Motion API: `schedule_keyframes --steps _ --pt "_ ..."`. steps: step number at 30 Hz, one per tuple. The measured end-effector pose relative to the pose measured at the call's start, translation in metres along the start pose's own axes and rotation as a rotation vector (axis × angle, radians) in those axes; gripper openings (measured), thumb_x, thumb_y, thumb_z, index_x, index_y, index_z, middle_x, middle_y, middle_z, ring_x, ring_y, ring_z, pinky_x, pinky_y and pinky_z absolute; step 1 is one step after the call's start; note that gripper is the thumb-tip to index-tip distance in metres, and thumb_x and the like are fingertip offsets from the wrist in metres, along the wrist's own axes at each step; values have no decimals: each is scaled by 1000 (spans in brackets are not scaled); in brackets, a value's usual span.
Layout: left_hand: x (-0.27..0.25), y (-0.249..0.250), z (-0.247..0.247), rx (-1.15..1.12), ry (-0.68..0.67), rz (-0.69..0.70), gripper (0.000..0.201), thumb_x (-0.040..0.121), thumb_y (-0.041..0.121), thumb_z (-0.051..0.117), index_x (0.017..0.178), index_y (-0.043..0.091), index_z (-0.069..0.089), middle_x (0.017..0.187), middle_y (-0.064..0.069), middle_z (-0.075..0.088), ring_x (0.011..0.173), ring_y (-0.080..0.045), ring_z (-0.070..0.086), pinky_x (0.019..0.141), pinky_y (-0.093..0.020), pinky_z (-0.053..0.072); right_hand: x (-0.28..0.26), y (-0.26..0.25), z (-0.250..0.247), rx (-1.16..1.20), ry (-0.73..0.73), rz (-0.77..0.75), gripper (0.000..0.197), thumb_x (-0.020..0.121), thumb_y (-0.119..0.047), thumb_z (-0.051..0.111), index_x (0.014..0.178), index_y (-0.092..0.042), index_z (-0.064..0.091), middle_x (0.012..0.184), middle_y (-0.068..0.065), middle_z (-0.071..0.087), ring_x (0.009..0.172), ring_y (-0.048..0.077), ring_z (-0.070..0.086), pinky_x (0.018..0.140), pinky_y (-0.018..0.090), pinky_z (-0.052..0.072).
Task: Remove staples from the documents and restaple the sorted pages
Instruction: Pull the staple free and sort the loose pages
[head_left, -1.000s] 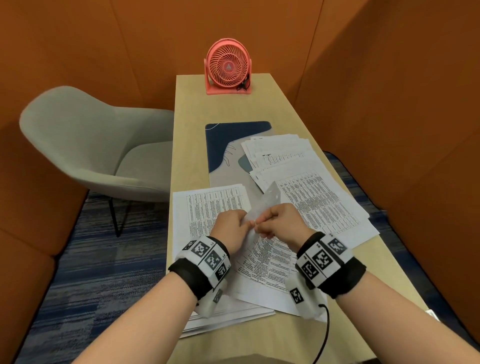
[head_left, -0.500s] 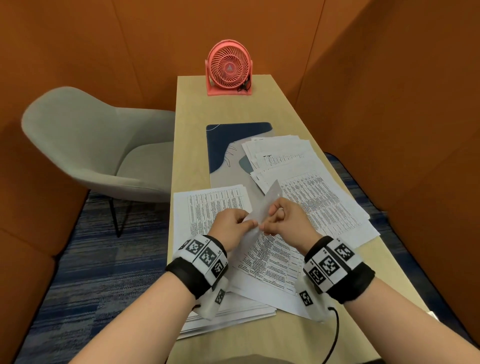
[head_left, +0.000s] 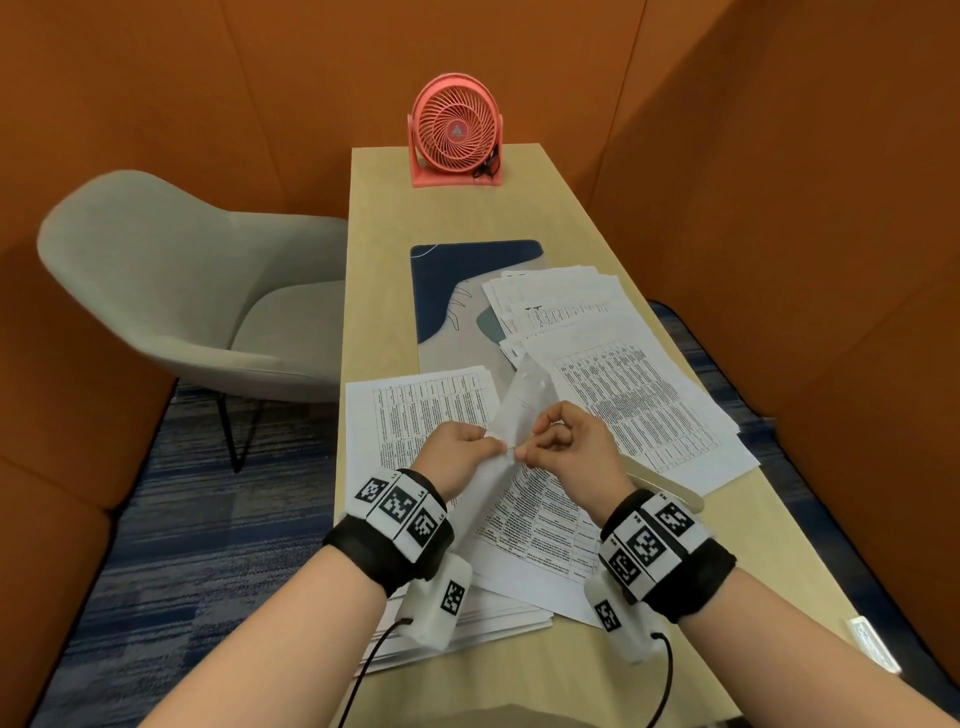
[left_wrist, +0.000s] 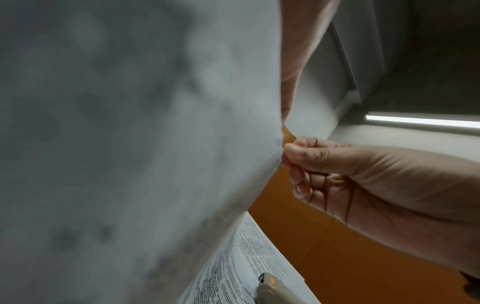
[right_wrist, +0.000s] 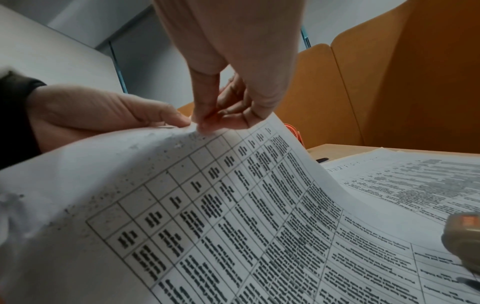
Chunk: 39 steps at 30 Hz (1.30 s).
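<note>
A stapled document (head_left: 522, 402) with printed tables is lifted off the desk by its near corner, both hands on it. My left hand (head_left: 491, 444) grips the corner from the left, thumb on top (right_wrist: 179, 121). My right hand (head_left: 522, 456) pinches with thumb and forefinger at a small metal staple (head_left: 511, 449) in that corner; the same pinch (right_wrist: 205, 123) shows in the right wrist view. In the left wrist view the blurred sheet (left_wrist: 130, 144) fills the left side, with the right hand (left_wrist: 285, 154) at its edge. A beige stapler (head_left: 667, 486) lies just right of my right wrist.
More printed stacks lie on the wooden desk (head_left: 384, 260): one at the left (head_left: 415, 410), others at the right (head_left: 639, 400) and far right (head_left: 556, 296), over a blue-grey mat (head_left: 457, 280). A pink fan (head_left: 456, 135) stands at the far end. A small white box (head_left: 872, 644) sits at the near right edge. A grey chair (head_left: 182, 291) stands on the left.
My right hand has turned and drawn slightly right, its fingertips now at the staple. The stapler behind my right wrist has come into view. The left hand keeps its hold on the corner.
</note>
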<state>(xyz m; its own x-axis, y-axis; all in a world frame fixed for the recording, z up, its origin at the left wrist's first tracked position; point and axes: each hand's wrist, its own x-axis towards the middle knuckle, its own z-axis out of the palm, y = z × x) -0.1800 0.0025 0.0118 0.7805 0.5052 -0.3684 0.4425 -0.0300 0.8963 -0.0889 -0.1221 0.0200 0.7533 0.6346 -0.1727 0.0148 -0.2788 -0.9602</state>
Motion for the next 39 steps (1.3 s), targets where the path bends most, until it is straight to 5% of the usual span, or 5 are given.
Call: schedule_keyframes --steps 11,19,24,29,39 --pt "-4 0 -1 -128 -5 -43 27 82 12 67 56 13 64 53 -5 58 48 -18 49 55 -25 38 -5 -8 1 -299 -10 -49 12 77 -10 76 69 -13 66 61 -7 57 57 2 50 56 5 41" --pt "-7 1 3 -56 -3 -20 23 83 14 66 61 8 61 71 -18 54 66 -25 48 64 -33 37 1 -8 -5 -253 -165 78 16 78 -5 73 68 -13 64 62 2 58 56 8 52 53 13 41" --pt "-6 -1 3 -28 5 -23 30 83 14 67 55 13 56 55 -4 51 51 -16 44 52 -23 33 0 -13 -7 -184 -202 114 6 79 3 70 78 0 65 60 5 55 50 7 49 45 10 38" --pt "-5 -2 -1 -112 -31 -54 26 83 12 67 57 11 60 41 7 55 39 -7 49 45 -16 37 -1 -5 -3 -110 -149 89 20 79 4 69 69 -11 61 61 2 54 54 8 47 48 9 38" --pt "-7 -4 6 -80 2 -3 18 79 15 71 73 -2 68 68 -15 57 64 -23 48 62 -32 36 -1 -9 -2 46 -139 246 21 85 8 57 66 -2 56 52 5 51 45 10 44 42 17 34"
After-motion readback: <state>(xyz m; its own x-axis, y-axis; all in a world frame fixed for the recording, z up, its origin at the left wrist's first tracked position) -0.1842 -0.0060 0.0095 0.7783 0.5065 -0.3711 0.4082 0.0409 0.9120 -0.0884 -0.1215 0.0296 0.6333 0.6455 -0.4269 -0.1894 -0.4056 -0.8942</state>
